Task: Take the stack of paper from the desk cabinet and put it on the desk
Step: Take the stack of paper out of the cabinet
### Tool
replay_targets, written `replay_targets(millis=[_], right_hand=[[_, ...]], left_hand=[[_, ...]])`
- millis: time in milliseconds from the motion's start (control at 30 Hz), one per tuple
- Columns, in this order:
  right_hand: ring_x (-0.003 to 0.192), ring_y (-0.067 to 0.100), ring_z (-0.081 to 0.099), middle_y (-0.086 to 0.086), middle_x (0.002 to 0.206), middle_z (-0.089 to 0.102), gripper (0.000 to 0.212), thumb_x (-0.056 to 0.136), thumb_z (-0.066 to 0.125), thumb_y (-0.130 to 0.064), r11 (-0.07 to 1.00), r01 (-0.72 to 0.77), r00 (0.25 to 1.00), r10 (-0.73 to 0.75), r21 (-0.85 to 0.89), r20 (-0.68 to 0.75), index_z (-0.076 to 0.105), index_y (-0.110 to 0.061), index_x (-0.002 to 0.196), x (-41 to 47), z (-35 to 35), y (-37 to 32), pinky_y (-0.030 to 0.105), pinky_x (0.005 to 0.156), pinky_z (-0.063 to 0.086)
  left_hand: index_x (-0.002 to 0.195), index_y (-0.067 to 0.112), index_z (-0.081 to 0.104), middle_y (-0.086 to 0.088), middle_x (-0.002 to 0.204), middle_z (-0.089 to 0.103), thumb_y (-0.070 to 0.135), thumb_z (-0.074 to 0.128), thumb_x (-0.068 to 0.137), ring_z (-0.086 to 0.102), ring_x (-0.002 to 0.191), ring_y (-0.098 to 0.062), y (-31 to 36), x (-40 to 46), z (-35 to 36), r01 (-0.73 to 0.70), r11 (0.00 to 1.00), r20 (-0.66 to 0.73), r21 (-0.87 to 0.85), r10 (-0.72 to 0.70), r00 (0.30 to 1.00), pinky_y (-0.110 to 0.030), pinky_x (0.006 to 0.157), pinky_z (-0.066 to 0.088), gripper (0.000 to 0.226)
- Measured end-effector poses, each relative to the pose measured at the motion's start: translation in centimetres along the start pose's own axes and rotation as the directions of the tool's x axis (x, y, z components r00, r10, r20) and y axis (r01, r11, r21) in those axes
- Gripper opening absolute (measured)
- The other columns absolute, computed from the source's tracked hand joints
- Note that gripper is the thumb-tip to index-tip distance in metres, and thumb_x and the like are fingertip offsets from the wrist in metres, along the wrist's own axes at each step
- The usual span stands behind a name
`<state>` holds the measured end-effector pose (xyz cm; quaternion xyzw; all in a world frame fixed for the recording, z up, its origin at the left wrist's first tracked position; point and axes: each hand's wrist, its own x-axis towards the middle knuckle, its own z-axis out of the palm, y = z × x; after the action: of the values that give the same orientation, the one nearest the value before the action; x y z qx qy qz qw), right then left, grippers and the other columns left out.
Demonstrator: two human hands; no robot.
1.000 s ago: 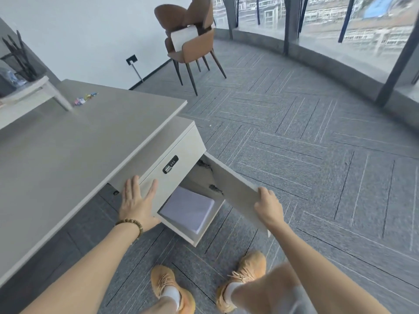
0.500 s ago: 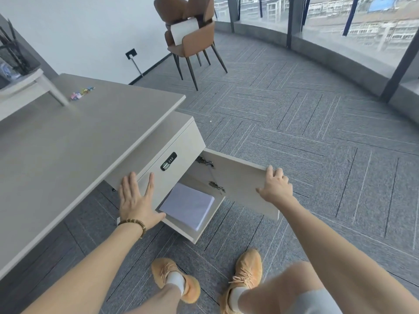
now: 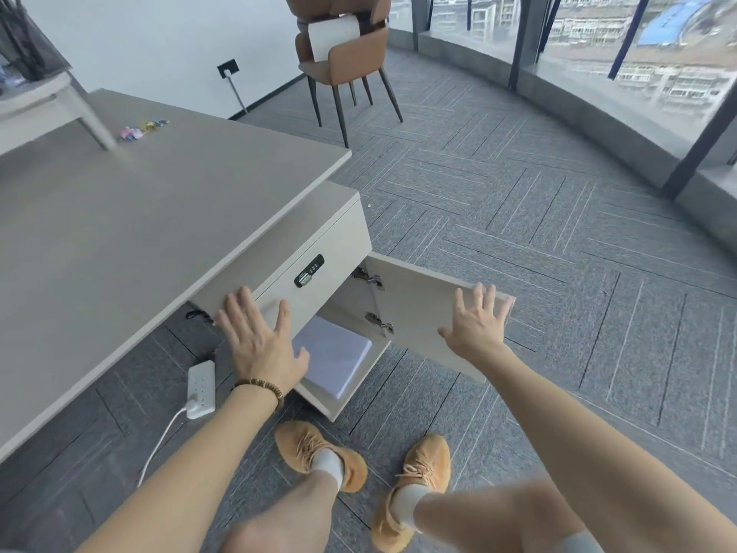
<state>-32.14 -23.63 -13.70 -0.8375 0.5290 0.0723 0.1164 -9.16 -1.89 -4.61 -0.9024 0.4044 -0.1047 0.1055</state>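
Note:
A white stack of paper (image 3: 337, 359) lies flat on the floor of the open desk cabinet (image 3: 351, 393), under a drawer front with a black combination lock (image 3: 309, 270). The cabinet door (image 3: 422, 313) stands swung wide open to the right. My left hand (image 3: 259, 345) is spread flat with fingers apart, over the drawer front and the left part of the paper, holding nothing. My right hand (image 3: 476, 323) is open too, fingers splayed in front of the door's outer edge. The grey desk (image 3: 131, 225) top stretches left of the cabinet.
A white power strip (image 3: 201, 389) with its cable lies on the carpet under the desk. Small coloured clips (image 3: 143, 127) and a raised shelf (image 3: 48, 109) sit on the desk's far side. A brown chair (image 3: 343, 61) stands by the wall. My orange shoes (image 3: 319, 457) are below the cabinet.
The door has swung further open to the right. My right hand has let go of its edge and opened. My left hand has slid toward the paper.

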Motion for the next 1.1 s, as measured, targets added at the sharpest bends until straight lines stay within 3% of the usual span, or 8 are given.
replay_targets(millis=[133, 200, 333, 467, 600, 767, 1000, 1100], right_hand=[[0.152, 0.044, -0.001, 0.024, 0.164, 0.010, 0.084, 0.091, 0.052, -0.055, 0.992, 0.128, 0.991, -0.128, 0.012, 0.028, 0.018, -0.016, 0.157, 0.1, 1.8, -3.5, 0.064, 0.120, 0.002], [0.151, 0.044, 0.007, 0.024, 0.161, 0.020, 0.077, 0.091, 0.053, -0.054, 0.984, 0.179, 0.982, -0.180, 0.022, 0.047, 0.029, -0.015, 0.153, 0.9, 3.6, -4.9, 0.063, 0.120, 0.006], [0.140, 0.041, 0.031, 0.022, 0.149, 0.039, 0.066, 0.090, 0.054, -0.049, 0.973, 0.219, 0.964, -0.228, 0.078, 0.137, 0.040, -0.013, 0.143, 3.2, 8.7, -7.2, 0.056, 0.114, 0.027], [0.135, 0.036, 0.041, 0.018, 0.146, 0.044, 0.062, 0.093, 0.050, -0.046, 0.965, 0.222, 0.942, -0.250, 0.143, 0.225, 0.040, -0.013, 0.144, 7.3, 14.1, -9.4, 0.050, 0.111, 0.036], [0.134, 0.035, 0.045, 0.015, 0.147, 0.043, 0.065, 0.095, 0.049, -0.051, 0.957, 0.204, 0.909, -0.263, 0.204, 0.325, 0.038, -0.013, 0.145, 11.9, 19.6, -11.3, 0.047, 0.109, 0.039], [0.138, 0.036, 0.042, 0.015, 0.155, 0.035, 0.074, 0.095, 0.048, -0.054, 0.942, 0.189, 0.870, -0.291, 0.276, 0.398, 0.027, -0.014, 0.153, 16.7, 26.3, -13.9, 0.050, 0.112, 0.039], [0.132, 0.038, 0.047, 0.020, 0.148, 0.040, 0.071, 0.095, 0.053, -0.049, 0.924, 0.236, 0.822, -0.355, 0.302, 0.445, 0.030, -0.010, 0.149, 21.8, 32.1, -16.7, 0.050, 0.108, 0.045], [0.131, 0.038, 0.045, 0.021, 0.146, 0.040, 0.068, 0.095, 0.057, -0.043, 0.918, 0.187, 0.840, -0.334, 0.351, 0.428, 0.032, -0.006, 0.146, 24.4, 33.6, -17.4, 0.050, 0.107, 0.044]], left_hand=[[0.138, 0.011, 0.051, -0.036, 0.157, 0.010, 0.029, 0.069, 0.070, 0.006, 0.146, -0.050, 2.4, -0.5, 3.0, -0.110, 0.979, -0.107, -0.173, 0.092, 0.990, -0.064, 0.115, 0.008, 0.073], [0.141, 0.009, 0.047, -0.032, 0.158, 0.013, 0.022, 0.067, 0.074, 0.010, 0.148, -0.045, 3.6, -0.9, 6.8, -0.164, 0.954, -0.016, -0.251, 0.165, 0.986, -0.061, 0.116, 0.017, 0.070], [0.142, 0.006, 0.040, -0.022, 0.155, 0.026, 0.016, 0.057, 0.087, 0.024, 0.145, -0.036, 6.0, -0.3, 13.8, 0.153, 0.833, 0.310, -0.532, 0.024, 0.950, -0.044, 0.112, 0.035, 0.059], [0.138, 0.010, 0.043, -0.016, 0.135, 0.051, 0.016, 0.056, 0.090, 0.051, 0.123, -0.032, 8.5, 2.0, 20.3, 0.360, 0.674, 0.458, -0.645, -0.036, 0.888, -0.038, 0.094, 0.044, 0.050], [0.140, 0.007, 0.039, -0.019, 0.138, 0.051, 0.016, 0.055, 0.091, 0.052, 0.124, -0.035, 10.5, 5.0, 26.9, 0.630, 0.477, 0.630, -0.612, -0.187, 0.754, -0.038, 0.094, 0.044, 0.052], [0.147, 0.008, 0.025, -0.021, 0.144, 0.040, 0.018, 0.058, 0.091, 0.053, 0.123, -0.037, 12.0, 7.9, 34.0, 0.691, 0.475, 0.696, -0.545, -0.204, 0.688, -0.040, 0.097, 0.046, 0.066], [0.147, 0.005, 0.021, -0.024, 0.146, 0.039, 0.023, 0.060, 0.086, 0.052, 0.123, -0.042, 12.0, 10.7, 41.8, 0.842, 0.412, 0.811, -0.348, -0.318, 0.491, -0.044, 0.093, 0.047, 0.075], [0.146, 0.000, 0.021, -0.025, 0.148, 0.039, 0.023, 0.066, 0.082, 0.048, 0.129, -0.039, 11.9, 11.7, 44.1, 0.908, 0.308, 0.853, -0.284, -0.352, 0.386, -0.041, 0.102, 0.042, 0.081]])
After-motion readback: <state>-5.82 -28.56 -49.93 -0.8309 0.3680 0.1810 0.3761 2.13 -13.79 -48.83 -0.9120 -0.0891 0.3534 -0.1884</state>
